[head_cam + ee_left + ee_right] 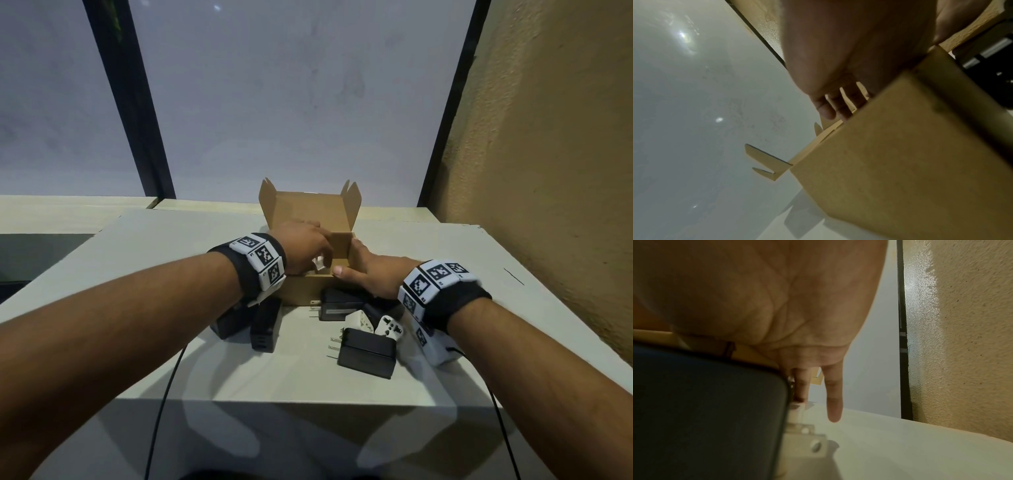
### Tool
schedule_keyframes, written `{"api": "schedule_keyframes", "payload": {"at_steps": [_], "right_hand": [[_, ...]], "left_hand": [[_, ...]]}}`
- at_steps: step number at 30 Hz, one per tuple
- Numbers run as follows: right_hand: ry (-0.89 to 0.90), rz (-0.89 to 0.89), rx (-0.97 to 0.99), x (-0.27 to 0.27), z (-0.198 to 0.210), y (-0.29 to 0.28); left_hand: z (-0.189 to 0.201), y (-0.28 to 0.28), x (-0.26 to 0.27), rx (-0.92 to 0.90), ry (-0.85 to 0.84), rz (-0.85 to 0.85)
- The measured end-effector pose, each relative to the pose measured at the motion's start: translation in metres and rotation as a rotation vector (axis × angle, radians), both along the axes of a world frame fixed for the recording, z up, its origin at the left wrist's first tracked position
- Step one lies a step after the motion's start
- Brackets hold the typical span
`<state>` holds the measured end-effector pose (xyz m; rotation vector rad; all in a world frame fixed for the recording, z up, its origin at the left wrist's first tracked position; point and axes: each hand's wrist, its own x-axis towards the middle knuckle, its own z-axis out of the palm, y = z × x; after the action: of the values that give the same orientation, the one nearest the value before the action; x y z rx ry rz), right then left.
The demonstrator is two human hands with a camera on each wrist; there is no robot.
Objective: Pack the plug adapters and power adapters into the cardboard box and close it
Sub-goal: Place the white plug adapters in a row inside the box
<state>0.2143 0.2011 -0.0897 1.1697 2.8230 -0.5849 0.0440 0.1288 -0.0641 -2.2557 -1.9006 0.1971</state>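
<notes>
The brown cardboard box [301, 290] stands open on the table, its lid [308, 210] upright at the back. My left hand [308, 250] reaches over the front rim into the box and holds a small white plug adapter [319, 265]; its fingers [826, 110] pass over the box [900, 154] edge. My right hand [373, 274] rests against the box's right front corner, thumb on the rim, fingers [834, 410] straight. Black power adapters [368, 351] [337, 303] [265, 323] and white plug adapters [388, 327] lie in front of the box.
The white table [479, 291] ends in a front edge just behind my forearms. A textured tan wall [548, 171] rises close on the right, and a frosted window [291, 102] stands behind. In the right wrist view a black adapter [705, 410] lies under my palm.
</notes>
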Motion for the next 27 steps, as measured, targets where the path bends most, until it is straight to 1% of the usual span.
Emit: {"api": "schedule_keyframes", "payload": {"at_steps": [3,6,14,19,22,24,27], "right_hand": [[-0.012,-0.008,0.039,0.003,0.005,-0.007],[-0.04,-0.032,0.071,0.005,0.007,-0.011],[-0.082,-0.03,0.07,0.005,0.009,-0.013],[-0.033,-0.009,0.087,0.007,0.009,-0.015],[-0.048,-0.017,0.102,0.005,0.007,-0.014],[-0.063,-0.026,0.097,0.005,0.006,-0.012],[-0.073,-0.037,0.108,0.004,0.003,-0.009]], "left_hand": [[-0.004,0.001,-0.003,-0.085,-0.064,0.084],[-0.007,0.003,-0.005,-0.147,-0.139,0.116],[-0.014,0.002,-0.011,-0.137,-0.282,0.065],[-0.012,0.0,-0.011,-0.114,-0.25,0.013],[-0.012,0.001,-0.01,-0.13,-0.175,-0.022],[-0.013,0.003,-0.01,-0.133,-0.15,-0.024],[-0.015,0.004,-0.013,-0.149,-0.159,0.005]]}}
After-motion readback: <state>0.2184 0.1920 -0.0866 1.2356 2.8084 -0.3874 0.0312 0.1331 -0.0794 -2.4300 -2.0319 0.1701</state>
